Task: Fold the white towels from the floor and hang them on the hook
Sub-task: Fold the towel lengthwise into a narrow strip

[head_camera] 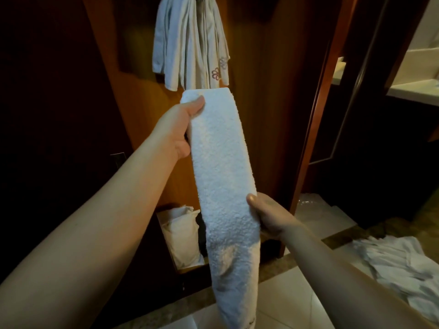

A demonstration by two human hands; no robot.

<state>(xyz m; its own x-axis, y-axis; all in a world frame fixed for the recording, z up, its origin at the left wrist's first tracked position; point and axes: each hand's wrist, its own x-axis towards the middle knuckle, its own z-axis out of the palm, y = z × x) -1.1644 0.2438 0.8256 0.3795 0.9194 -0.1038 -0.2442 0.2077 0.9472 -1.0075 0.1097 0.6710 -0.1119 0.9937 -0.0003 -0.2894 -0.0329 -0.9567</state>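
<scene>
Towel (221,162), folded strip, pinched by left hand (180,129) and right hand (268,217); loose tail may unfold when lifted to hook.

**Two bare forearms, nothing worn**

Both arms are seen uncovered from the lower frame edges up to the hands; no sleeve, cuff, watch, ring or glove is shown on them. The left hand (177,125) and the right hand (269,216) are bare. A short, unpainted thumbnail can be made out on the right hand, though in this dim light its finish is perhaps not to be judged.
</scene>
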